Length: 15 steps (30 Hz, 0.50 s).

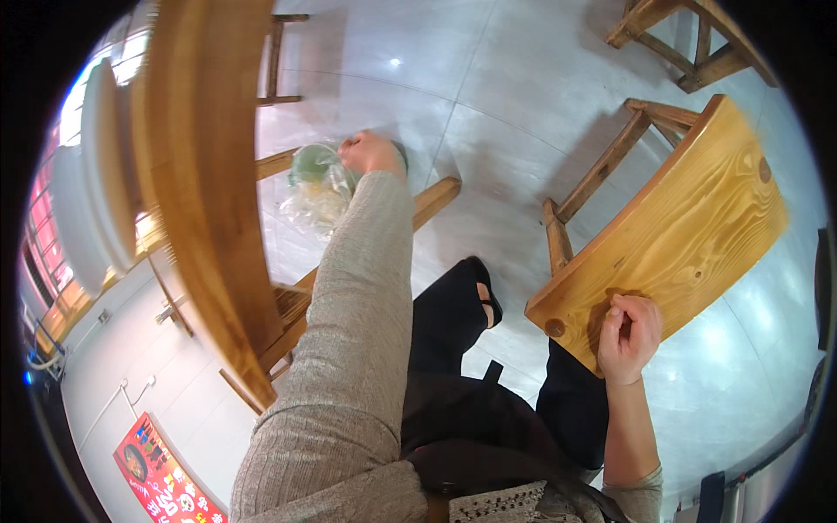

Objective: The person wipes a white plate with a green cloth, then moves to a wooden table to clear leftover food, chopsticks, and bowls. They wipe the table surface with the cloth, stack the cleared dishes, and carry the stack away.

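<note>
My left hand reaches far forward and down beside the table. Its fingers are closed at the crumpled clear plastic bag and seem to grip its upper edge. The bag hangs over a round green thing, which looks like a small bin; my hand and sleeve hide part of it. My right hand is curled into a loose fist over the near end of a wooden bench. Nothing shows between its fingers, and I cannot tell whether it touches the wood.
A long wooden table rises on the left, with wooden crossbars low around the bag. Another wooden stool stands at the far right. My foot in a black shoe is on the grey tiled floor. A red poster is at lower left.
</note>
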{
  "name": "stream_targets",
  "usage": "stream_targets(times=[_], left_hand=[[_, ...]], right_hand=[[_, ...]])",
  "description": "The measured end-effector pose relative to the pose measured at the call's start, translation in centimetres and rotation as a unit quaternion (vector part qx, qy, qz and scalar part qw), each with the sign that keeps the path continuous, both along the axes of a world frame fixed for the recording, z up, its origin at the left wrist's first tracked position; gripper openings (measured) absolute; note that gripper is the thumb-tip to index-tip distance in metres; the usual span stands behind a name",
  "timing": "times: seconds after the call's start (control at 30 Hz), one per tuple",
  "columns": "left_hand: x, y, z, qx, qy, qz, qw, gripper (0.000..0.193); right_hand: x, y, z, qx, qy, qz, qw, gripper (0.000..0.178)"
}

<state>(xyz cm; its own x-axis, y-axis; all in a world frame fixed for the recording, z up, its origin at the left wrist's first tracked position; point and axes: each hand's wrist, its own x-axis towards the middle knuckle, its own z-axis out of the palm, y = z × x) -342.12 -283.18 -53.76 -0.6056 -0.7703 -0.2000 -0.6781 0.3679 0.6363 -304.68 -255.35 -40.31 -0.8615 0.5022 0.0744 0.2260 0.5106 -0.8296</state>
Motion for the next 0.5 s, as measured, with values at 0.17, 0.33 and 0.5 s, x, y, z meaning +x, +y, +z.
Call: stream_targets(times=[0.17, 0.33, 0.5], left_hand=[[-1.1, -3.8, 4.5, 0.067, -0.016, 0.003, 0.998, 0.03], [9.3, 3.8, 8.8, -0.022, -0.129, -0.336, 0.933, 0.032], [18.7, 15.6, 23.6, 0.134, -0.096, -0.605, 0.779, 0.033]], right_hand=[[0.8, 0.0, -0.5, -0.017, -0.012, -0.015, 1.0, 0.014], [0.5, 1.0, 1.3, -0.021, -0.043, 0.005, 0.999, 0.013], [0.5, 5.3, 8.6, -0.237, -0.173, -0.042, 0.955, 0.022]])
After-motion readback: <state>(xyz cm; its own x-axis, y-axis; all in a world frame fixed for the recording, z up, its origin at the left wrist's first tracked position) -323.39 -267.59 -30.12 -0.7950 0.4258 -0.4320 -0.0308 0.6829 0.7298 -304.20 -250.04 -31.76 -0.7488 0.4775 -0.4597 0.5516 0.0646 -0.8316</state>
